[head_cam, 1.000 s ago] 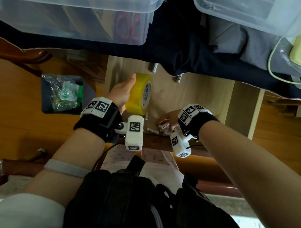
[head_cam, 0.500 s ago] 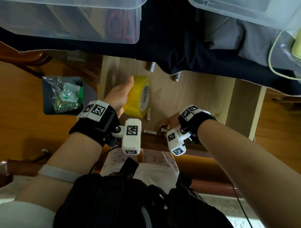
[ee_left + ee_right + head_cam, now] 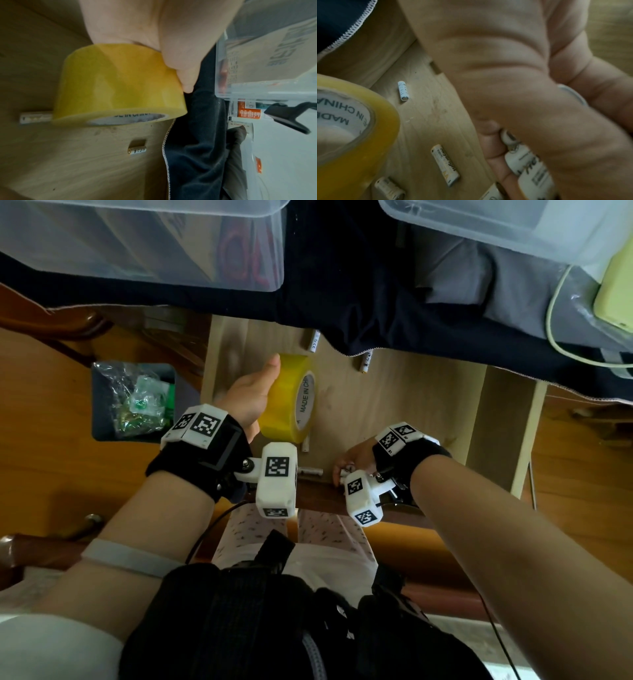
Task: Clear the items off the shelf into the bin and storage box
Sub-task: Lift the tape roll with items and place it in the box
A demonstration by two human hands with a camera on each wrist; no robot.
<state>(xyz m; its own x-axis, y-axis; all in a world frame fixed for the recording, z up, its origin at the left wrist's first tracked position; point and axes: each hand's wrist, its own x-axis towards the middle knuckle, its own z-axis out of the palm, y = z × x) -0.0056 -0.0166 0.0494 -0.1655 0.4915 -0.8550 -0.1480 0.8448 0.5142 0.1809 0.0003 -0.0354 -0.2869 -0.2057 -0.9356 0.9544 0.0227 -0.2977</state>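
— Well, where's the tape [image 3: 291, 398] right now?
— Held off the shelf [image 3: 394, 412] in the left hand [image 3: 248, 398], thumb over the top of the roll and fingers round its far side, core facing three o'clock

— And the right hand [image 3: 352, 460]?
— At about four o'clock from the tape, low at the shelf's near edge, fingers curled round a bunch of batteries [image 3: 522, 159]. The right wrist view shows at least three white ones pressed into the palm

— Any loose ones left?
— Yes. One battery [image 3: 310, 471] lies between the two hands, another [image 3: 305, 445] just at six o'clock under the tape. Two more sit toward twelve o'clock by a dark cloth [image 3: 359, 302] hanging over the back: one [image 3: 314, 341] above the tape, one [image 3: 365, 363] at its one o'clock

— The bin [image 3: 133, 402]?
— At nine o'clock from the left hand, on the floor beside the shelf, lined with a crinkled bag holding green and clear scraps

— And the box [image 3: 144, 241]?
— Clear plastic, at twelve o'clock, resting on the dark cloth
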